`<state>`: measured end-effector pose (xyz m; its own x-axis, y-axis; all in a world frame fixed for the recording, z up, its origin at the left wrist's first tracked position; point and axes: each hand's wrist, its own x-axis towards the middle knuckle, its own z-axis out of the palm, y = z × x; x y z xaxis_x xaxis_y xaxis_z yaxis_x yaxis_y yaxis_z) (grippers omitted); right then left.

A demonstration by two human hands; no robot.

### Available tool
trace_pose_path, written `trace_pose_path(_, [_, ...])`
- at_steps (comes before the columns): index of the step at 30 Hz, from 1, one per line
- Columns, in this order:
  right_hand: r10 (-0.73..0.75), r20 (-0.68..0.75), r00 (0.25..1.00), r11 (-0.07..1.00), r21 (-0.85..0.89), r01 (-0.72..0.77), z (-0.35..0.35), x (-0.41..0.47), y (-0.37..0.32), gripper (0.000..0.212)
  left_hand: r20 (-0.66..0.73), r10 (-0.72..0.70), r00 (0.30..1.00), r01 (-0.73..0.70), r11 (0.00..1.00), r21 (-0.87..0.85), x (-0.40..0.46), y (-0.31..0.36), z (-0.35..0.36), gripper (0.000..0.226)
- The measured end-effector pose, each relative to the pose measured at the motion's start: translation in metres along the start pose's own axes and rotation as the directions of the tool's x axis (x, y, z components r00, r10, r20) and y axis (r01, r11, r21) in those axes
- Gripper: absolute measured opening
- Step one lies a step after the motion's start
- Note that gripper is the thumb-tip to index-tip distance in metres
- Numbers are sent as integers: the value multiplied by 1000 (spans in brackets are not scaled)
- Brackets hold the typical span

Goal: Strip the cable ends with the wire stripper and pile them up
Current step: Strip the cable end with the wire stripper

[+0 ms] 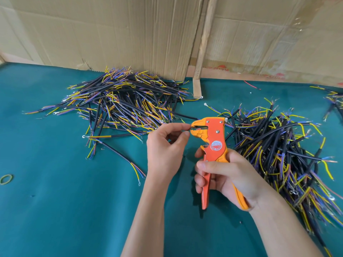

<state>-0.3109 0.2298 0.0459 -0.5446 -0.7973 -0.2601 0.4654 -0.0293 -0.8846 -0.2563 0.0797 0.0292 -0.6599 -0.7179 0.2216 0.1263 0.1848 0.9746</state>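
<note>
- The cable [187, 129] being worked is barely visible: only a short dark bit shows between the left hand [165, 145] and the nose of the wire stripper [209, 138], held above the green cloth [74, 210] at the centre of the view.
- The left hand pinches that bit between thumb and forefinger, the other fingers curled under; the rest of the cable is hidden behind the hand.
- Judging by its neighbours, such a cable is light, with a smooth black rubbery jacket and thin coloured cores, springy rather than limp. It is best held close to the end so the thin cores do not buckle going into the tool.
- The right hand [222, 175] is wrapped around the stripper's two handles, fingers over the orange one, palm against the yellow one. How hard it is squeezing I cannot tell.
- The stripper is hard plastic and metal, orange and yellow, with a beak-shaped head and a round label on its side.
- A tangled pile of cables [118, 104] lies left and behind, another pile [278, 151] to the right; yellow, blue and brownish cores fan from black jackets, some with small metal ring ends.
- A rubber band [6, 179] lies at the left edge.
- Creased cardboard [111, 34] and a wooden strip [204, 43] stand behind.
</note>
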Motion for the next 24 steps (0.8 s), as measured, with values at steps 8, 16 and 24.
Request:
trace_pose_path(8, [-9,20,1000,1000,26,9,0,0,-1,24,3,-2,1000,2,1000,1,0,0,0,23])
trace_pose_path(16, [-6,11,1000,999,42,6,0,1,0,16,12,6,1000,-6,1000,-5,0,-1,-1,22])
trace_pose_path(24, [-38,-77,996,998,47,41,5,3,1,12,47,-6,999,7,999,-40,0,0,0,21])
